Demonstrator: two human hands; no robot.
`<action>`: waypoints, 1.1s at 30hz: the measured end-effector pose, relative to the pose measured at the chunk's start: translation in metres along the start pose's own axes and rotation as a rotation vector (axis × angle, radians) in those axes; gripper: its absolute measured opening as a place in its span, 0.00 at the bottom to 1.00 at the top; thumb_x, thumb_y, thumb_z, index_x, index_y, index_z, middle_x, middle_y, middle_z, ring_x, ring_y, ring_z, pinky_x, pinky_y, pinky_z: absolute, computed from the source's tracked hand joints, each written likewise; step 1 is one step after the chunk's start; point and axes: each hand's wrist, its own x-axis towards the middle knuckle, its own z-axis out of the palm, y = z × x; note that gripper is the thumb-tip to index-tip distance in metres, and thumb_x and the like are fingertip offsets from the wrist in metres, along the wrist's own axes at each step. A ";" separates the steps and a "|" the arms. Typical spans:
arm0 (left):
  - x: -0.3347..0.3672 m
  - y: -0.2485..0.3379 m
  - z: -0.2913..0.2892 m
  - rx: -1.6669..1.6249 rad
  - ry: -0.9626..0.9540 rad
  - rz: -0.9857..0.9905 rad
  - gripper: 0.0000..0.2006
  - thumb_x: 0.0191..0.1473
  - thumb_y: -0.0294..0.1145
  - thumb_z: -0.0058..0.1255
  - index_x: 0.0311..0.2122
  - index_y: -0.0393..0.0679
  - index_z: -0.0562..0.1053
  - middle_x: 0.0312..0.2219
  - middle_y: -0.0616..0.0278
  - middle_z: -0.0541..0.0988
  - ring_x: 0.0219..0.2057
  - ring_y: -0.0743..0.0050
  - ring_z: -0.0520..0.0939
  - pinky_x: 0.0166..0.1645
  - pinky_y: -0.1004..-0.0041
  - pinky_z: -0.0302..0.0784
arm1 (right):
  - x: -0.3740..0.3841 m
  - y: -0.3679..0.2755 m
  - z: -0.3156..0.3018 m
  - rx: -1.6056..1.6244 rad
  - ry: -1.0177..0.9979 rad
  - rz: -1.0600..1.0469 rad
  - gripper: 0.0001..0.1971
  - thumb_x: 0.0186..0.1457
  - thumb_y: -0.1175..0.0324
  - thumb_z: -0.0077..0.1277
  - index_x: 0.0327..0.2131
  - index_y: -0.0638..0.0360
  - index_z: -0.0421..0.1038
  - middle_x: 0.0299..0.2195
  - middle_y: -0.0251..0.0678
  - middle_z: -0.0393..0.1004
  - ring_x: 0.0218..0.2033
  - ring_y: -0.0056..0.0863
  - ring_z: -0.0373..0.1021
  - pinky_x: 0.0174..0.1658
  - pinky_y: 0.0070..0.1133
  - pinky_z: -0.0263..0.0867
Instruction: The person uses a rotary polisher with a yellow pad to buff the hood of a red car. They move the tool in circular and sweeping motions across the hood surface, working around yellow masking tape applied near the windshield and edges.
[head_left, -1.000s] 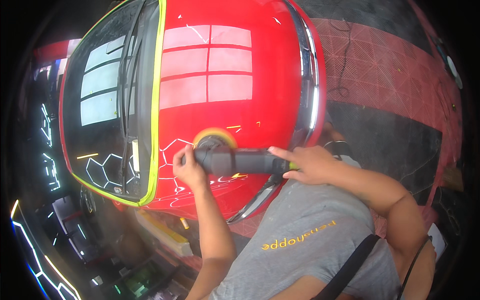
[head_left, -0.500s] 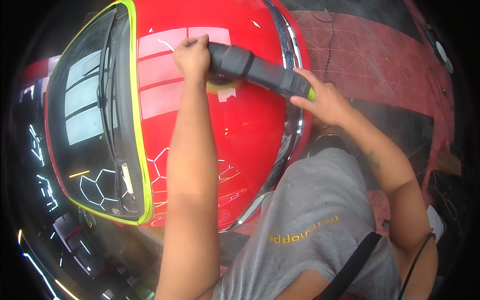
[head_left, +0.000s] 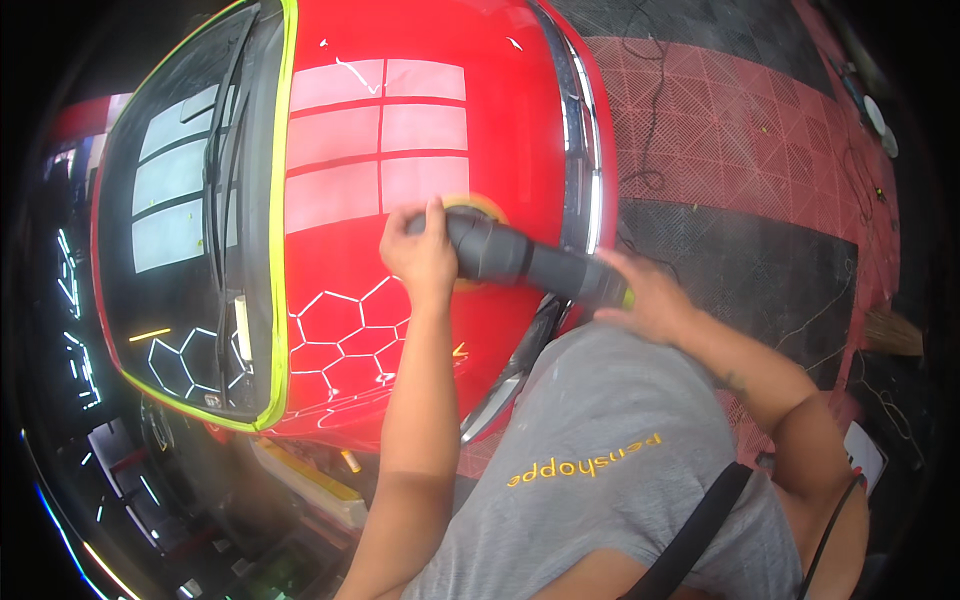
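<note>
A dark grey car polisher (head_left: 545,268) lies across the red car hood (head_left: 515,110), slightly blurred by motion. Its yellow foam pad (head_left: 478,204) shows around the head, against the paint. My left hand (head_left: 422,255) is closed on the front of the polisher's head. Around the rear end of the body, beside a small green-yellow part, my right hand (head_left: 652,302) is wrapped. The pad's underside is hidden.
Yellow-green masking tape (head_left: 279,200) edges the windshield (head_left: 180,200), where wipers lie. A chrome grille (head_left: 580,130) borders the hood. Cords (head_left: 655,100) run over red and dark floor tiles (head_left: 740,110). A broom head (head_left: 893,332) lies far right.
Both hands have drawn the polisher toward my body along the hood, from the window reflection to its near edge. The grips look the same.
</note>
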 end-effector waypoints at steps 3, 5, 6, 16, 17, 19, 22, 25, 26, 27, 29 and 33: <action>-0.039 -0.024 -0.048 -0.085 0.085 -0.066 0.10 0.61 0.32 0.68 0.35 0.34 0.82 0.31 0.60 0.85 0.35 0.73 0.82 0.45 0.69 0.79 | -0.016 -0.023 0.019 -0.005 -0.159 0.019 0.53 0.55 0.29 0.62 0.77 0.32 0.48 0.37 0.49 0.84 0.38 0.53 0.82 0.46 0.39 0.78; -0.059 -0.031 -0.076 -0.156 0.132 -0.118 0.09 0.61 0.30 0.68 0.36 0.35 0.81 0.32 0.61 0.84 0.36 0.74 0.82 0.46 0.70 0.79 | -0.020 -0.037 0.030 -0.043 -0.209 -0.017 0.53 0.56 0.28 0.60 0.77 0.30 0.47 0.35 0.48 0.83 0.35 0.50 0.83 0.42 0.36 0.79; -0.066 -0.033 -0.088 -0.186 0.159 -0.147 0.08 0.62 0.29 0.67 0.36 0.35 0.81 0.33 0.61 0.84 0.36 0.75 0.82 0.45 0.72 0.79 | -0.020 -0.043 0.035 -0.045 -0.217 -0.050 0.52 0.56 0.28 0.59 0.78 0.30 0.46 0.35 0.48 0.83 0.35 0.49 0.83 0.41 0.36 0.79; -0.024 -0.051 -0.108 -0.170 0.196 -0.113 0.08 0.62 0.28 0.67 0.36 0.33 0.81 0.32 0.59 0.84 0.35 0.73 0.82 0.44 0.71 0.79 | 0.009 -0.068 0.016 -0.081 -0.242 -0.127 0.53 0.58 0.24 0.52 0.79 0.31 0.45 0.33 0.47 0.82 0.33 0.47 0.83 0.38 0.38 0.79; -0.011 -0.039 -0.093 -0.133 0.169 -0.107 0.08 0.61 0.28 0.68 0.36 0.33 0.81 0.32 0.59 0.84 0.35 0.73 0.82 0.44 0.69 0.79 | 0.015 -0.066 0.007 -0.096 -0.197 -0.097 0.52 0.58 0.24 0.53 0.78 0.33 0.46 0.32 0.48 0.83 0.34 0.48 0.83 0.40 0.39 0.80; 0.022 -0.028 -0.054 -0.125 0.110 -0.021 0.10 0.60 0.31 0.68 0.34 0.33 0.82 0.31 0.59 0.84 0.34 0.72 0.81 0.44 0.67 0.78 | 0.028 -0.062 -0.023 -0.126 -0.174 -0.020 0.52 0.58 0.25 0.54 0.78 0.34 0.46 0.32 0.50 0.83 0.34 0.49 0.83 0.41 0.40 0.80; 0.073 0.008 0.001 -0.024 0.010 -0.028 0.14 0.59 0.35 0.68 0.34 0.31 0.82 0.30 0.55 0.84 0.34 0.68 0.81 0.45 0.64 0.77 | 0.061 -0.031 -0.045 -0.024 -0.122 0.047 0.52 0.59 0.25 0.54 0.77 0.36 0.47 0.31 0.56 0.83 0.37 0.55 0.83 0.43 0.44 0.80; 0.133 0.025 0.055 0.058 -0.045 -0.051 0.19 0.56 0.41 0.70 0.37 0.30 0.83 0.34 0.48 0.86 0.38 0.58 0.85 0.49 0.60 0.78 | 0.094 -0.015 -0.074 0.083 -0.012 0.063 0.51 0.59 0.25 0.54 0.76 0.39 0.50 0.36 0.58 0.83 0.41 0.58 0.83 0.46 0.46 0.79; 0.154 0.026 0.073 0.061 -0.059 -0.012 0.15 0.55 0.35 0.72 0.36 0.32 0.83 0.30 0.57 0.84 0.33 0.71 0.81 0.42 0.67 0.78 | 0.104 -0.013 -0.084 0.107 0.035 0.059 0.50 0.59 0.26 0.54 0.76 0.40 0.52 0.38 0.57 0.84 0.43 0.58 0.82 0.48 0.46 0.79; 0.168 0.031 0.086 0.050 -0.027 0.027 0.15 0.55 0.35 0.72 0.37 0.32 0.83 0.31 0.56 0.85 0.34 0.70 0.81 0.43 0.67 0.78 | 0.117 -0.009 -0.090 0.117 0.065 0.049 0.50 0.59 0.26 0.55 0.75 0.40 0.53 0.40 0.58 0.84 0.45 0.58 0.82 0.50 0.47 0.78; 0.196 0.045 0.107 -0.024 -0.112 -0.026 0.14 0.55 0.34 0.72 0.38 0.33 0.83 0.33 0.56 0.85 0.35 0.71 0.82 0.43 0.69 0.78 | 0.138 -0.003 -0.100 0.135 0.114 0.058 0.49 0.59 0.27 0.55 0.75 0.41 0.54 0.43 0.58 0.83 0.49 0.57 0.81 0.54 0.47 0.76; 0.208 0.054 0.124 -0.124 -0.132 -0.110 0.13 0.56 0.34 0.72 0.38 0.33 0.83 0.33 0.56 0.85 0.36 0.72 0.82 0.44 0.70 0.79 | 0.151 0.000 -0.113 0.152 0.100 0.078 0.49 0.60 0.28 0.56 0.75 0.43 0.55 0.46 0.58 0.83 0.52 0.56 0.80 0.57 0.46 0.74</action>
